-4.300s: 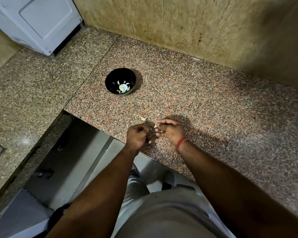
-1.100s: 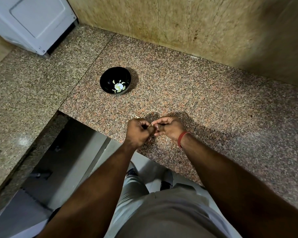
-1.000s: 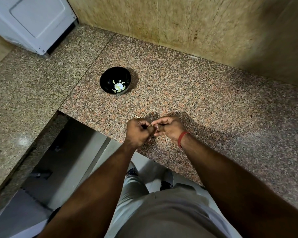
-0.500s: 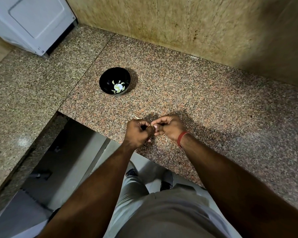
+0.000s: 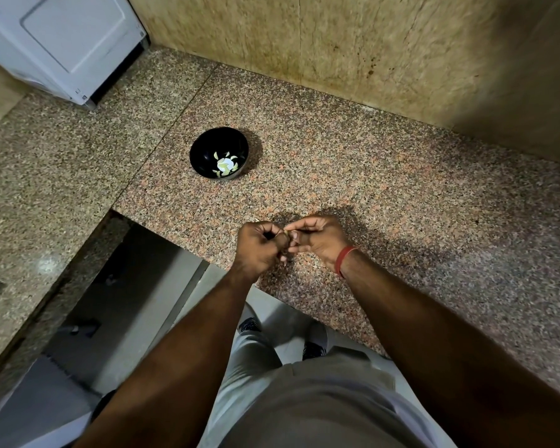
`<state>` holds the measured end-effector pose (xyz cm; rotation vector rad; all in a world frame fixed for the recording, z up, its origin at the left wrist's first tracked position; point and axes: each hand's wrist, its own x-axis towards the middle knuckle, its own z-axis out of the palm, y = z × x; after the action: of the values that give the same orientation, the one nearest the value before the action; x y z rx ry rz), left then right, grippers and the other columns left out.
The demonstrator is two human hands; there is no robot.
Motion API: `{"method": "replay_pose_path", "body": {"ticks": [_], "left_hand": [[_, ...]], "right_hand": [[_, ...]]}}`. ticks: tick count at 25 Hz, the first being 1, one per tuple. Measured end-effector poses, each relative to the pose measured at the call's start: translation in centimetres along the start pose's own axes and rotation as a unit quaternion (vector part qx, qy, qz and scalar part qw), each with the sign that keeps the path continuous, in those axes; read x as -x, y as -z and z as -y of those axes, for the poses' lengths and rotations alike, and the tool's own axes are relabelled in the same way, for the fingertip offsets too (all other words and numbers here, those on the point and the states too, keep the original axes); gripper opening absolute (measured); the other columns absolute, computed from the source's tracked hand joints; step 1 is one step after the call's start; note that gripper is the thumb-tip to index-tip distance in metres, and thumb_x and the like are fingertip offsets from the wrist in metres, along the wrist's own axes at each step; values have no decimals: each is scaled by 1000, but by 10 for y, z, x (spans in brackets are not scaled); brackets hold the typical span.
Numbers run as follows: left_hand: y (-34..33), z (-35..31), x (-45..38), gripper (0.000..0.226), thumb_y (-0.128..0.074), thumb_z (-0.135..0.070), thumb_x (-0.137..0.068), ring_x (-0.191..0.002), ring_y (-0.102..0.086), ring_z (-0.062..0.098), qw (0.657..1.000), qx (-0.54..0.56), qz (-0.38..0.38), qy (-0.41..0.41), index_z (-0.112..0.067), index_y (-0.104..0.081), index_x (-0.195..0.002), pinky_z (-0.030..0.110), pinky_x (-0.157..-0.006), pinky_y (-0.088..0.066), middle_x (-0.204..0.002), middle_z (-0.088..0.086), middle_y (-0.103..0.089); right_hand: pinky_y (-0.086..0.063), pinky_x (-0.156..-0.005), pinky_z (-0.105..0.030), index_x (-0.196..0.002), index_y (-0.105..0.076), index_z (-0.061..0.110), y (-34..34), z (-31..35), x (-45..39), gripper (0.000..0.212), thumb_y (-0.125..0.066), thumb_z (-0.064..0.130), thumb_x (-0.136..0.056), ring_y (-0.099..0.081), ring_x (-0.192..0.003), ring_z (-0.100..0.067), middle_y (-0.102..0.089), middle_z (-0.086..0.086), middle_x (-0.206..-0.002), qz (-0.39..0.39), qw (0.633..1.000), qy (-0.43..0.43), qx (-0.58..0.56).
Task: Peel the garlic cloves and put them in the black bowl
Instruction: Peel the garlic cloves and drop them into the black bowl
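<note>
The black bowl (image 5: 204, 147) stands on the granite counter, up and to the left of my hands, with several pale peeled garlic cloves (image 5: 224, 164) at its bottom. My left hand (image 5: 261, 245) and my right hand (image 5: 317, 239) meet fingertip to fingertip just above the counter's front edge. Between the fingertips they pinch a small garlic clove (image 5: 286, 233), which the fingers mostly hide. A red band sits on my right wrist.
The speckled granite counter (image 5: 385, 195) runs in an L, with a tiled wall (image 5: 337, 46) behind it. A white appliance (image 5: 62, 43) stands at the far left corner. A scrap of garlic skin (image 5: 258, 220) lies just beyond my left hand. The counter edge drops to the floor below.
My hands have come together from slightly apart and stay joined on the clove, with only small finger movements. The bowl has not moved.
</note>
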<state>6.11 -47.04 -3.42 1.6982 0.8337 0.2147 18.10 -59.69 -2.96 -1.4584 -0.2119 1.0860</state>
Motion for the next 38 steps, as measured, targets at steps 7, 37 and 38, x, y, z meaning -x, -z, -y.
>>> {"method": "replay_pose_path", "body": {"ticks": [7,37,38], "left_hand": [[-4,-7,6,6,-67,10,-89,-49,-64,22,995,89,-2,46,11,-69,-84,29,-47,-55,-65,10,-70],[-8,-6,2,12,-68,-12,-89,-72,-68,30,984,122,-55,119,-8,-74,-80,57,-74,-61,-79,16,-74],[-8,-8,3,10,-69,-8,-89,-69,-68,31,987,117,-46,104,-8,-74,-80,55,-70,-61,-78,17,-74]], "right_hand": [[-65,-69,-34,-100,-75,0,1,-1,-2,18,-71,-11,-86,-72,-83,-26,-75,-19,-98,18,998,-26,-51],[-64,-67,-30,-105,-74,-1,-1,4,-2,19,-69,-11,-89,-76,-79,-22,-75,-17,-104,-54,998,31,25],[-64,-66,-30,-104,-74,0,0,5,-2,19,-70,-10,-88,-76,-80,-22,-75,-15,-105,-56,997,34,44]]}}
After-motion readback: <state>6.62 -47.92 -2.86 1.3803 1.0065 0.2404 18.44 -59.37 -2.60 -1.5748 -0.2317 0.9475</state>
